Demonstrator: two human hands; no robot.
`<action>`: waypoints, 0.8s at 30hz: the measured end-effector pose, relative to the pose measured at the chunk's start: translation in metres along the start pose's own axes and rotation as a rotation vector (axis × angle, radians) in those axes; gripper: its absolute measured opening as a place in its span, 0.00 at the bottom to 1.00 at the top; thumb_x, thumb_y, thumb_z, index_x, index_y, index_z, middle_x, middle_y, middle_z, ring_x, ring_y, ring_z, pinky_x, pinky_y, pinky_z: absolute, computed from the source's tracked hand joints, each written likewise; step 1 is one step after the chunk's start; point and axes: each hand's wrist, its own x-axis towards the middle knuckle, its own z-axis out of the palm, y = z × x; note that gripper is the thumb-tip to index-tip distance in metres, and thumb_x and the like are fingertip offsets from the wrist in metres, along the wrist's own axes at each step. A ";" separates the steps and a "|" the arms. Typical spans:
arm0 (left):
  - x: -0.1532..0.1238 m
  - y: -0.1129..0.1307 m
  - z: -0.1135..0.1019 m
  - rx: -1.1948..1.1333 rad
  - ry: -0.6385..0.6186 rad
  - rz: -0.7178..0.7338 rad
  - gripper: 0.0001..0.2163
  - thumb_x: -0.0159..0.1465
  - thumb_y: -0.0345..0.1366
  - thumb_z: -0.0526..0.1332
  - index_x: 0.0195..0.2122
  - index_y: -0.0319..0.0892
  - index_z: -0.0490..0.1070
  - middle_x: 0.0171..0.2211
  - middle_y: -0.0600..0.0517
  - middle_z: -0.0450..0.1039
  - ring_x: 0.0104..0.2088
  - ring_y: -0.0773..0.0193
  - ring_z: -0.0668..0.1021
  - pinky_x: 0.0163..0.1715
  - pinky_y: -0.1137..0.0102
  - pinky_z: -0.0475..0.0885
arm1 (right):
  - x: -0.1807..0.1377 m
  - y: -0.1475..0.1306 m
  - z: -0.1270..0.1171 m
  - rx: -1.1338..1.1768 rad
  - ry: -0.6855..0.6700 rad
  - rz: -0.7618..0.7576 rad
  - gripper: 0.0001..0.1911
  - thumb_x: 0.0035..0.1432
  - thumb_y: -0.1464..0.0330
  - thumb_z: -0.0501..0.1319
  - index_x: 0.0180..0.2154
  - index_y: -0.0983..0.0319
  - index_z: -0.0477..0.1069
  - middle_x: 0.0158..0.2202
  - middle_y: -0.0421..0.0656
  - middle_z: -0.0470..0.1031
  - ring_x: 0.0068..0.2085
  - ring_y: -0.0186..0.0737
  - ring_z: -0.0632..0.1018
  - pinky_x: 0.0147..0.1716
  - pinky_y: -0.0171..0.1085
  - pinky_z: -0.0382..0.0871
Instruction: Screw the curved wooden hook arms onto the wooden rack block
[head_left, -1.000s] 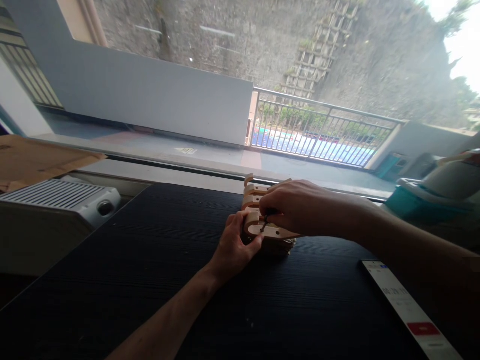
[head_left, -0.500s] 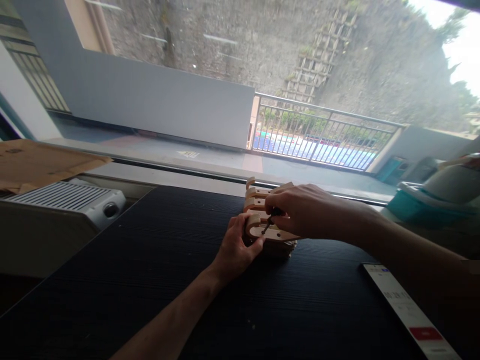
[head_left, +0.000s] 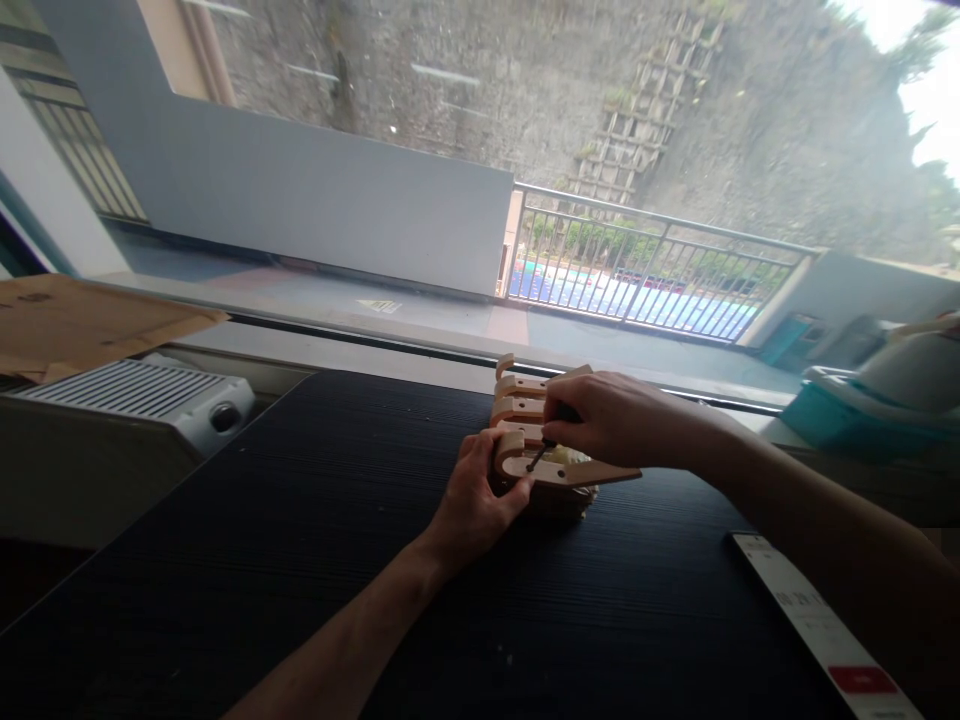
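Note:
A row of several pale wooden hooks (head_left: pixel 519 408) sits near the far edge of the dark table, on a base mostly hidden by my hands. My left hand (head_left: pixel 471 492) is closed on the curled end of the nearest wooden hook (head_left: pixel 551 471), thumb at its near side. With bent fingers my right hand (head_left: pixel 611 415) grips the handle of a screwdriver (head_left: pixel 538 457), the handle largely covered by the fingers. Its thin shaft slants down to the left, the tip at a dark spot on that hook. A second dark hole shows farther right on the same piece.
A phone (head_left: pixel 817 615) with a lit screen lies on the black table (head_left: pixel 285 530) at right. A white radiator (head_left: pixel 191 395) and brown paper (head_left: pixel 97 320) are at left. Beyond the far edge is a window; a teal bin (head_left: pixel 847 410) stands at right.
My right hand has turned slightly and shifted a little right, showing more of the hook's outer end. The screwdriver tip stays on the same hook. My left hand keeps its hold.

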 end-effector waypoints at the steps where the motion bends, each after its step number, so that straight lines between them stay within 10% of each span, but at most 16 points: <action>1: 0.000 0.000 0.000 -0.001 0.001 0.001 0.19 0.54 0.32 0.64 0.47 0.45 0.63 0.45 0.49 0.67 0.47 0.59 0.73 0.50 0.61 0.69 | -0.002 0.000 -0.001 -0.017 -0.006 0.013 0.13 0.61 0.61 0.53 0.33 0.62 0.71 0.30 0.43 0.75 0.30 0.35 0.71 0.27 0.34 0.54; 14: -0.001 -0.002 0.000 -0.002 -0.010 -0.011 0.20 0.54 0.33 0.63 0.48 0.45 0.63 0.46 0.49 0.67 0.46 0.59 0.73 0.49 0.63 0.70 | -0.006 -0.006 -0.008 -0.024 0.017 -0.194 0.07 0.59 0.69 0.56 0.35 0.59 0.73 0.35 0.41 0.76 0.33 0.35 0.72 0.29 0.33 0.55; 24: 0.000 0.000 0.000 0.003 -0.001 -0.009 0.20 0.54 0.33 0.64 0.48 0.45 0.63 0.46 0.48 0.68 0.48 0.58 0.72 0.52 0.61 0.68 | 0.000 -0.004 0.002 -0.064 0.067 0.022 0.14 0.62 0.61 0.52 0.31 0.61 0.71 0.27 0.41 0.74 0.26 0.33 0.69 0.25 0.34 0.52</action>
